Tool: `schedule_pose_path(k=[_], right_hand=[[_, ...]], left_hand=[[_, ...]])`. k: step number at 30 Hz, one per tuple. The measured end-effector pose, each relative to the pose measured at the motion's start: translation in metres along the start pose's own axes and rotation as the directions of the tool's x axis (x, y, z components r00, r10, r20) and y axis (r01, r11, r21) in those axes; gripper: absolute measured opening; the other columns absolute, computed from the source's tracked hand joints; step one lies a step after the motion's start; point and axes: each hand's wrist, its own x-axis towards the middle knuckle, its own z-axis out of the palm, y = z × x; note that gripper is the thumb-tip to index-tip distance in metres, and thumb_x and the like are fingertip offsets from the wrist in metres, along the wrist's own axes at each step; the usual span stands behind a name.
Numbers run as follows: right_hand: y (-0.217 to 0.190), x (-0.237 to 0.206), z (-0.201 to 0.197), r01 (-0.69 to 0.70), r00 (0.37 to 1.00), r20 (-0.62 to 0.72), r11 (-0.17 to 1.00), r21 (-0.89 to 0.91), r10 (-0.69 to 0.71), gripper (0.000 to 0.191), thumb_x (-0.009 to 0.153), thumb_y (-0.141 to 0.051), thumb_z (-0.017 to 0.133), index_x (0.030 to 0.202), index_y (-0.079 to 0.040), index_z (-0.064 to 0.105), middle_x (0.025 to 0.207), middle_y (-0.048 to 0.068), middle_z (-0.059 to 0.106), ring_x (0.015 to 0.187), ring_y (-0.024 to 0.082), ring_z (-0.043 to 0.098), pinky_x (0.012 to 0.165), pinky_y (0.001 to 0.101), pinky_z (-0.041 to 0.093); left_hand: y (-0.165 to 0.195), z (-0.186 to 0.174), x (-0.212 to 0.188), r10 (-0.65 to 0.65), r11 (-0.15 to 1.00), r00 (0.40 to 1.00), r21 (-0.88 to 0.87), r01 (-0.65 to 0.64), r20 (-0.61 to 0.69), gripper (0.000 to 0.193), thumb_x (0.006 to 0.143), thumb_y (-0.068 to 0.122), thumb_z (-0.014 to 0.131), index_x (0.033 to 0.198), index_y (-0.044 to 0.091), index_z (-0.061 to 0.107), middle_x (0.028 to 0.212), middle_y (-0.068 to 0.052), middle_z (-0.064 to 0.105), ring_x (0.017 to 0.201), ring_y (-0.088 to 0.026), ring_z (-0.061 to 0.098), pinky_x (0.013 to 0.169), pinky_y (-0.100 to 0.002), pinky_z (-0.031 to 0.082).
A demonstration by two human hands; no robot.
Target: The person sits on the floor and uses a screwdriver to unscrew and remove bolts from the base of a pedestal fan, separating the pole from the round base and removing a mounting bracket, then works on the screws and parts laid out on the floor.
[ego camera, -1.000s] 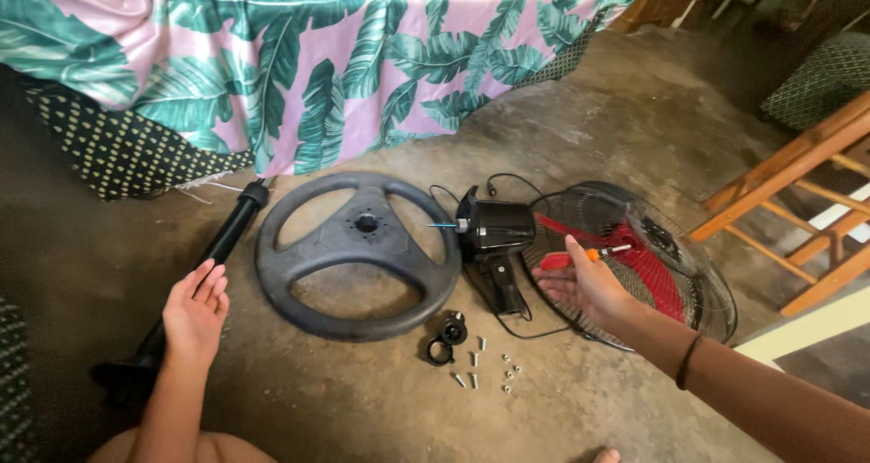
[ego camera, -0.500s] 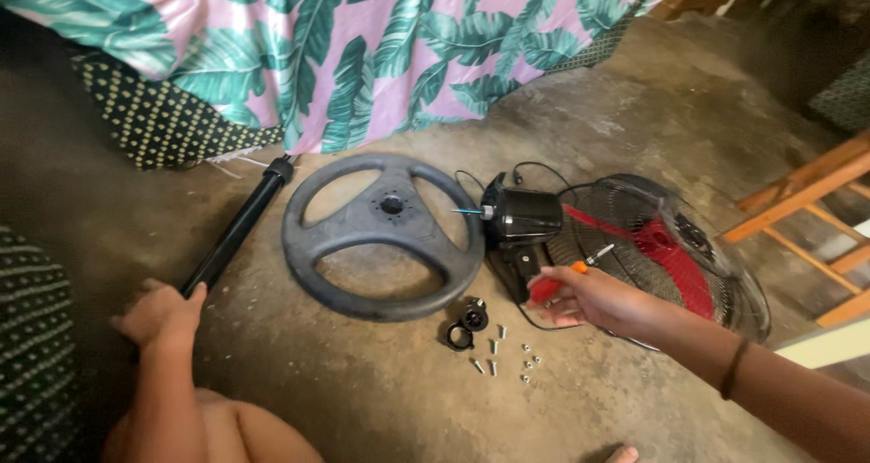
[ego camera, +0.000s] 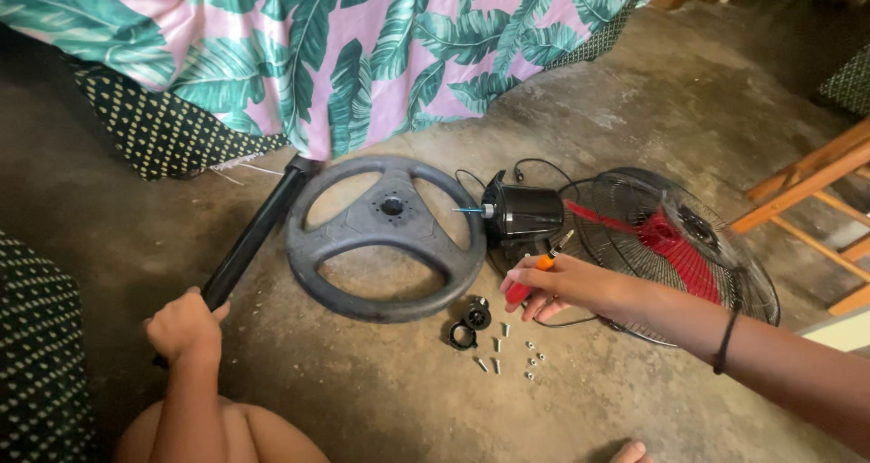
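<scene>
My left hand [ego camera: 184,324] closes around the near end of a black fan pole [ego camera: 256,234] lying on the concrete floor. My right hand [ego camera: 555,286] holds a red-and-orange screwdriver [ego camera: 536,274] just in front of the black fan motor [ego camera: 526,213]. A round grey fan base [ego camera: 385,236] with three spokes lies flat between the pole and the motor. Black plastic nuts [ego camera: 468,323] and several small screws [ego camera: 514,354] sit on the floor just below my right hand.
A wire fan guard [ego camera: 716,273] with red blades [ego camera: 666,245] lies to the right behind my forearm. A leaf-print cloth [ego camera: 326,46] hangs over furniture at the back. A wooden frame [ego camera: 816,191] stands at the right edge. Dotted fabric [ego camera: 36,354] is at the left.
My left hand dropped from open above the floor and closed on the pole's near end. My right hand drew toward me from the guard with the screwdriver, nearer the screws.
</scene>
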Motion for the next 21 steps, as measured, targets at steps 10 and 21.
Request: schedule_pose_path(k=[10,21], right_hand=[[-0.023,0.03,-0.048,0.0,1.0,-0.011,0.959,-0.284,-0.003,0.042,0.091,-0.043,0.061,0.12,-0.014,0.07,0.103,0.002,0.075,0.082,0.013,0.071,0.072,0.0284,0.058],[-0.077,0.135,-0.042,0.112,0.993,0.086,0.789,-0.604,-0.076,0.046,0.095,-0.047,0.057,0.095,-0.005,0.073,0.081,0.004,0.073,0.065,0.014,0.069,0.06,0.0286,0.056]], left_hand=[[-0.007,-0.05,-0.009,0.128,0.917,0.99,-0.374,-0.14,-0.056,0.054,0.079,0.07,0.073,0.101,0.021,0.076,0.081,-0.016,0.073,0.08,-0.04,0.07,0.07,-0.05,0.054],[0.097,-0.063,-0.054,0.473,0.026,0.727,-0.833,0.552,0.497,0.046,0.087,0.047,0.073,0.089,0.001,0.071,0.077,-0.011,0.074,0.071,-0.021,0.074,0.069,-0.032,0.059]])
